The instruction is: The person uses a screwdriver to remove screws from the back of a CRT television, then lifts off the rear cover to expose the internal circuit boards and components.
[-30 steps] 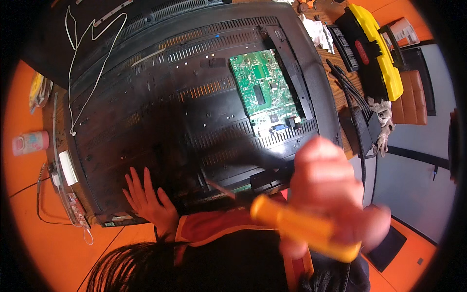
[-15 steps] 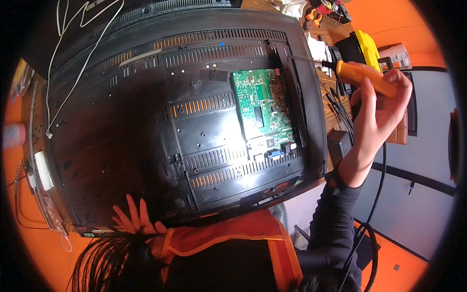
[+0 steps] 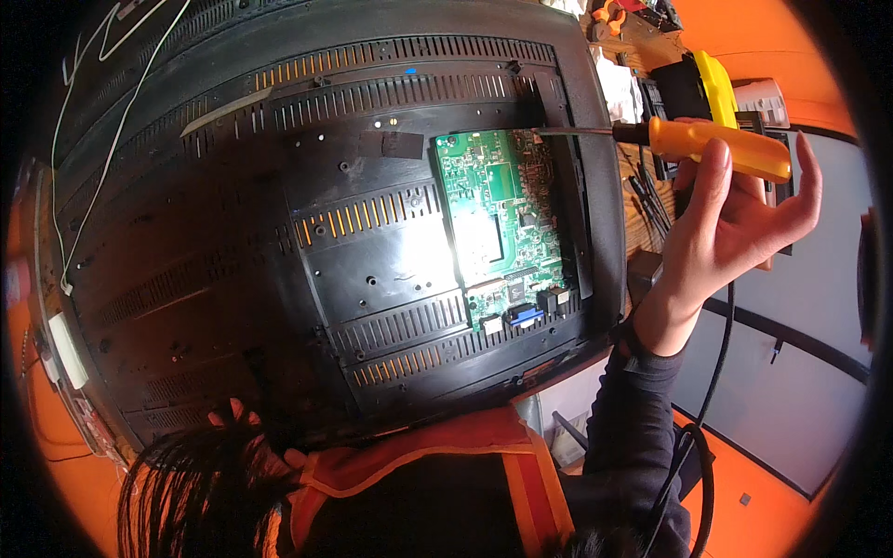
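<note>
My right hand [image 3: 721, 219] grips a screwdriver [image 3: 721, 151] by its yellow-orange handle, thumb along its near side and one finger raised off it. The thin shaft points left, and its tip is at the far right corner of a green circuit board [image 3: 502, 182]; contact cannot be made out. That board sits on the black plastic back panel [image 3: 372, 321] of a flat screen-like device with slotted vents. At the panel's near left edge, my left hand [image 3: 240, 412] shows only fingertips and thumb, apart and with nothing visible in them. Dark hair covers the rest.
A pale thin cable [image 3: 116, 149] lies across the panel's left side. On the wooden bench [image 3: 642, 237] at right are dark cables, a yellow-and-black case [image 3: 712, 88] and orange-handled tools [image 3: 609, 19]. A black cable [image 3: 726, 344] hangs beside my right arm.
The screwdriver tip has come down to the board's far right corner, and my right hand has shifted slightly right. Hair now hides more of my left hand. The view has shifted a little.
</note>
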`<state>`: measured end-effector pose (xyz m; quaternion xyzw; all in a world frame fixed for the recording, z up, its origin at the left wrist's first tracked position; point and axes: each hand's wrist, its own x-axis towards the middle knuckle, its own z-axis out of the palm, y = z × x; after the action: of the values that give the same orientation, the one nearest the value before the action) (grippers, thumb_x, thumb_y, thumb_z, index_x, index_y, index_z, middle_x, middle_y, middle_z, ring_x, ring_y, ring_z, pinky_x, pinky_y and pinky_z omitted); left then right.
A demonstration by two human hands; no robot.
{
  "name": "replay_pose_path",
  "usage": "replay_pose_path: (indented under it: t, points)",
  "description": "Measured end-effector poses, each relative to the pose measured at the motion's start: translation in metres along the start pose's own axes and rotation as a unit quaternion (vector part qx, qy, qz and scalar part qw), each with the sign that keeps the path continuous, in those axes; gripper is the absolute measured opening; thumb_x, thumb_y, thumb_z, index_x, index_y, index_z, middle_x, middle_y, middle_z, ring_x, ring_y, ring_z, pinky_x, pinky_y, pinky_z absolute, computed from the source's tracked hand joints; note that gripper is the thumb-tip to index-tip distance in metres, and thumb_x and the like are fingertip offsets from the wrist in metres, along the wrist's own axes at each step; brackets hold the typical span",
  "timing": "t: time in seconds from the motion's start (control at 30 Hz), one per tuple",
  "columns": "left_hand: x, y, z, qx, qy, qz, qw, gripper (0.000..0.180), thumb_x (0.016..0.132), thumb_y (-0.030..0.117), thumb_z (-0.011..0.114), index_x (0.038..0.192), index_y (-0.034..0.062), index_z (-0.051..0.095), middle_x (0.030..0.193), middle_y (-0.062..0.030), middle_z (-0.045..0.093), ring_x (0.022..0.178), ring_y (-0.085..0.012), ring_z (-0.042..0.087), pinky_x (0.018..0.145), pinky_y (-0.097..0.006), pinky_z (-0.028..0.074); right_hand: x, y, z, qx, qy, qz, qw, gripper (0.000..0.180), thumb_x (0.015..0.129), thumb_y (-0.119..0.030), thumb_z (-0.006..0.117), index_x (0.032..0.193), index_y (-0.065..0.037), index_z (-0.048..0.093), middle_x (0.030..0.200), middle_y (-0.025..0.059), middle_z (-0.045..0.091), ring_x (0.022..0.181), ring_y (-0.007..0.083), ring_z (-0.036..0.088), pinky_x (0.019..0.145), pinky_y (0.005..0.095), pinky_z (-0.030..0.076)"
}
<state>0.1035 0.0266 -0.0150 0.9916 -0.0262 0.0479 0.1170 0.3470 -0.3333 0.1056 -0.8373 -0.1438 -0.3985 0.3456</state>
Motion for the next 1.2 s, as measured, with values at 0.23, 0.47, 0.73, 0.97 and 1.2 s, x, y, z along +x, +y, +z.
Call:
replay_pose_path:
  t: [0.23, 0.47, 0.73, 0.97, 1.2]
  points:
    - [0.001, 0.003, -0.002, -0.001, -0.004, -0.007, 1.0, 0.055, 0.092, 0.041, 0.023, 0.128, 0.0046, 0.044, 0.137, -0.0196, 0.038, 0.129, -0.0441, 0.025, 0.104, -0.06, 0.015, -0.006, -0.002, 0.018, 0.029, -0.068, -0.001, 0.997, 0.042, 0.09, -0.002, 0.049, 0.122, -0.008, 0.023, 0.094, 0.0225, 0.061, 0.076, 0.0155, 0.06, 0.06, 0.0197, 0.047]
    - [0.003, 0.01, -0.001, -0.008, 0.003, -0.02, 1.0, 0.056, 0.091, 0.043, 0.025, 0.128, 0.0049, 0.044, 0.137, -0.0201, 0.037, 0.13, -0.0444, 0.025, 0.104, -0.061, 0.015, -0.011, -0.003, 0.027, 0.052, -0.097, 0.032, 0.993, 0.044, 0.089, -0.001, 0.049, 0.123, -0.008, 0.022, 0.097, 0.0215, 0.059, 0.08, 0.0184, 0.061, 0.063, 0.0223, 0.05]
    - [0.003, 0.016, 0.0, -0.011, 0.007, -0.03, 0.999, 0.057, 0.091, 0.044, 0.026, 0.128, 0.0053, 0.044, 0.137, -0.0207, 0.037, 0.13, -0.0448, 0.024, 0.103, -0.061, 0.015, -0.01, -0.003, 0.028, 0.057, -0.096, 0.028, 0.993, 0.042, 0.089, -0.001, 0.049, 0.121, -0.007, 0.023, 0.095, 0.0219, 0.06, 0.079, 0.0186, 0.062, 0.063, 0.0222, 0.049]
    - [0.004, 0.02, 0.001, -0.019, 0.012, -0.036, 0.999, 0.058, 0.09, 0.046, 0.027, 0.128, 0.0056, 0.044, 0.137, -0.0212, 0.037, 0.13, -0.0452, 0.024, 0.103, -0.062, 0.015, 0.0, -0.006, 0.027, 0.039, -0.132, -0.02, 0.99, 0.047, 0.088, 0.0, 0.051, 0.125, -0.005, 0.022, 0.101, 0.0224, 0.058, 0.085, 0.0216, 0.061, 0.067, 0.0264, 0.051]
    - [-0.001, 0.028, -0.001, -0.033, 0.007, -0.049, 0.998, 0.059, 0.089, 0.047, 0.028, 0.128, 0.0059, 0.044, 0.137, -0.0217, 0.036, 0.13, -0.0455, 0.023, 0.102, -0.063, 0.015, 0.02, -0.026, 0.052, 0.049, -0.135, -0.126, 0.982, 0.042, 0.086, -0.004, 0.057, 0.124, 0.003, 0.04, 0.099, 0.0204, 0.061, 0.09, 0.0235, 0.063, 0.077, 0.0325, 0.053]
